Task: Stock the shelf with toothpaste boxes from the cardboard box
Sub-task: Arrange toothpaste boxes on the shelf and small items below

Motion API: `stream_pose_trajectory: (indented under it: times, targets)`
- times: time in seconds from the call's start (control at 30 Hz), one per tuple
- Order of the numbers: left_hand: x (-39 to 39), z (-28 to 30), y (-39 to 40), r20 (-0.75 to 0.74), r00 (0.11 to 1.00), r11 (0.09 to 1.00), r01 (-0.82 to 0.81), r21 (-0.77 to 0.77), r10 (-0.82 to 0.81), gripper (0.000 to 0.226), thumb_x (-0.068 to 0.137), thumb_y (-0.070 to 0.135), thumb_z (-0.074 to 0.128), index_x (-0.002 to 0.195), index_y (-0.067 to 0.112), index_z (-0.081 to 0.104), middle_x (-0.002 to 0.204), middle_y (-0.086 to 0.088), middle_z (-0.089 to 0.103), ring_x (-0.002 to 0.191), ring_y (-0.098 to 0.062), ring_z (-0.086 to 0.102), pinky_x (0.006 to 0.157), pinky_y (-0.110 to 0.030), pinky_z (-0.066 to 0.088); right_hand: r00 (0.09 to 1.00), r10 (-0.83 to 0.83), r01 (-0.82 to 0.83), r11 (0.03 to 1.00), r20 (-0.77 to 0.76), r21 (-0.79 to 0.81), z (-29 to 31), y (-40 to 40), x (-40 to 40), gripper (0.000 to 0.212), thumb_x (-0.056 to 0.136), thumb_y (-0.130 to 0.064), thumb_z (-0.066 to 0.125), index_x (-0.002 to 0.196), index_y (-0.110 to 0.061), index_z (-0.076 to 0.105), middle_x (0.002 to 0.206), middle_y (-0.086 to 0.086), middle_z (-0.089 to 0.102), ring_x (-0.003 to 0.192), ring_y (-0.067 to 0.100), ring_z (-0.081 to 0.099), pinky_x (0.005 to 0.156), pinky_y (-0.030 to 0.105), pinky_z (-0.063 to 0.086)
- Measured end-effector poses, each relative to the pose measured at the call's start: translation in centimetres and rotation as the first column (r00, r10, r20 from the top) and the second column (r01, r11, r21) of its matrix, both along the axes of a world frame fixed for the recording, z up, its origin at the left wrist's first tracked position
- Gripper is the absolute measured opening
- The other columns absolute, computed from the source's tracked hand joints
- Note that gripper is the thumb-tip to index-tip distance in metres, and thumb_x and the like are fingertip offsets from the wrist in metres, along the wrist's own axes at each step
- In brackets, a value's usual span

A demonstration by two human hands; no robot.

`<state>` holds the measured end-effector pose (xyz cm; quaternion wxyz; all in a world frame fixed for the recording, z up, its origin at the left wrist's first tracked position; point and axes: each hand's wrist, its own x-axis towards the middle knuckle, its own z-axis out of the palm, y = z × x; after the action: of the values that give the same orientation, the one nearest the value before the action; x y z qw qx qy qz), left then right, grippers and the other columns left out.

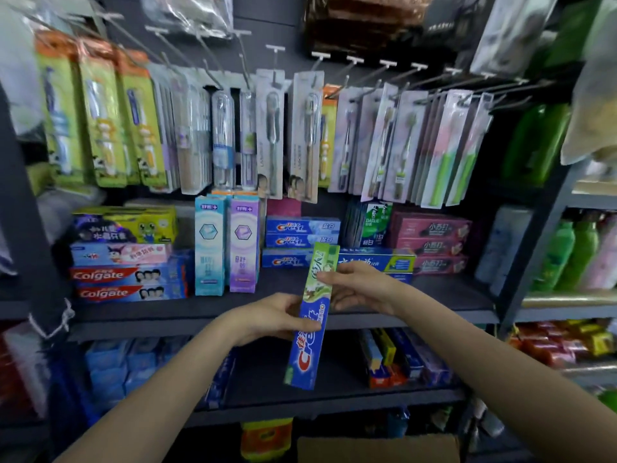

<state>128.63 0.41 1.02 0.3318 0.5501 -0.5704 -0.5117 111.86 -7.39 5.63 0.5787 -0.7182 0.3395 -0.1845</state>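
Head view: both hands hold one Crest toothpaste box [312, 317] at frame centre, in front of the shelf [434, 305].

Box is near upright, tilted slightly, green end up, blue end down. Left hand [277, 317] grips it at mid-length from the left, thumb curled over the front face. Right hand [359, 287] holds the upper green part from the right, fingertips on the front face, fingers loosely bent. Box is in the air, not touching the shelf board. Behind it on the shelf: flat stack of blue Crest boxes [302, 233] just above centre, two upright pastel boxes [227, 245] left of centre, Colgate boxes [128, 284] at left, pink boxes [432, 243] at right. Toothbrush packs [273, 135] hang on pegs across the upper frame. Cardboard box [379, 449] sits at bottom edge, right of centre, only its top edge visible.
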Motion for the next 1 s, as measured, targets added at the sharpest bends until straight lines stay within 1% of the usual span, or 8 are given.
stream_pose_trajectory:
  times: [0.13,0.33,0.6,0.67,0.73,0.8,0.9,1.0]
  targets:
    - [0.9,0.0,-1.8,-0.014,0.998,0.998,-0.061,0.019,0.061,0.037,0.082,0.017,0.068,0.117,0.013,0.057,0.114,-0.004,0.066,0.103,-0.015,0.063,0.095,-0.033,0.049,0.997,-0.006,0.001,0.998,0.079,0.055,0.1,-2.0,-0.5,0.025,0.089,-0.021,0.062,0.109,-0.009,0.056,0.096,0.01,0.068,0.07,0.014,0.069,0.062,0.021,0.055]
    - [2.3,2.6,-4.4,0.26,0.965,0.999,0.018,0.035,-0.026,0.04,0.088,0.023,0.061,0.127,0.02,0.053,0.119,-0.001,0.064,0.1,-0.012,0.061,0.093,-0.026,0.047,0.971,-0.19,0.187,0.982,0.148,0.036,1.3,-6.3,-1.6,0.038,0.088,-0.009,0.062,0.122,-0.011,0.048,0.094,0.011,0.064,0.06,0.016,0.065,0.056,0.022,0.056]
    - [3.6,3.4,-7.4,0.33,0.944,1.0,0.012,0.015,-0.016,0.041,0.093,0.016,0.054,0.133,0.022,0.048,0.125,0.0,0.06,0.114,-0.014,0.057,0.097,-0.025,0.045,0.992,-0.101,0.1,0.995,0.069,0.019,0.7,-10.2,-3.4,0.028,0.088,-0.002,0.06,0.116,-0.006,0.056,0.103,0.01,0.064,0.085,0.024,0.066,0.07,0.026,0.059]
    - [3.4,3.6,-8.1,0.435,0.9,1.0,-0.003,-0.03,0.016,0.045,0.093,0.017,0.054,0.137,0.021,0.044,0.123,-0.001,0.057,0.117,-0.017,0.054,0.099,-0.026,0.044,0.996,-0.068,0.059,0.987,-0.059,-0.148,0.8,-10.9,-3.8,0.03,0.087,-0.005,0.062,0.116,-0.01,0.057,0.108,0.007,0.062,0.091,0.019,0.062,0.074,0.022,0.056]
    - [3.2,4.2,-8.8,0.624,0.781,0.996,0.034,-0.079,0.024,0.048,0.094,0.02,0.052,0.14,0.021,0.038,0.128,-0.004,0.053,0.119,-0.018,0.05,0.1,-0.028,0.042,0.933,-0.132,-0.081,0.829,-0.334,-0.553,1.2,-11.3,-3.8,0.039,0.085,-0.015,0.067,0.123,-0.013,0.056,0.117,0.005,0.062,0.1,0.013,0.056,0.087,0.022,0.047]
    - [2.9,4.7,-9.7,0.769,0.639,0.989,0.095,-0.117,0.03,0.049,0.095,0.024,0.05,0.142,0.022,0.036,0.135,-0.004,0.05,0.12,-0.021,0.05,0.101,-0.034,0.041,0.845,-0.24,-0.265,0.59,-0.478,-0.763,1.4,-10.9,-3.1,0.048,0.086,-0.026,0.066,0.13,-0.015,0.051,0.125,0.001,0.059,0.111,0.014,0.05,0.103,0.027,0.037]
    - [2.6,4.8,-11.1,0.83,0.554,0.98,0.122,-0.158,0.065,0.049,0.094,0.026,0.05,0.141,0.025,0.036,0.138,-0.002,0.047,0.123,-0.02,0.046,0.104,-0.037,0.038,0.781,-0.272,-0.429,0.421,-0.563,-0.799,1.0,-9.7,-1.1,0.046,0.089,-0.029,0.06,0.132,-0.017,0.05,0.131,0.001,0.053,0.121,0.021,0.049,0.1,0.038,0.043]
    - [2.3,5.0,-11.6,0.884,0.447,0.968,0.125,-0.216,0.139,0.048,0.094,0.028,0.05,0.14,0.028,0.037,0.13,-0.005,0.05,0.124,-0.024,0.041,0.105,-0.041,0.034,0.788,-0.252,-0.448,0.391,-0.562,-0.804,0.9,-10.3,0.3,0.041,0.089,-0.025,0.061,0.128,-0.016,0.054,0.125,0.004,0.056,0.114,0.024,0.054,0.093,0.041,0.047]
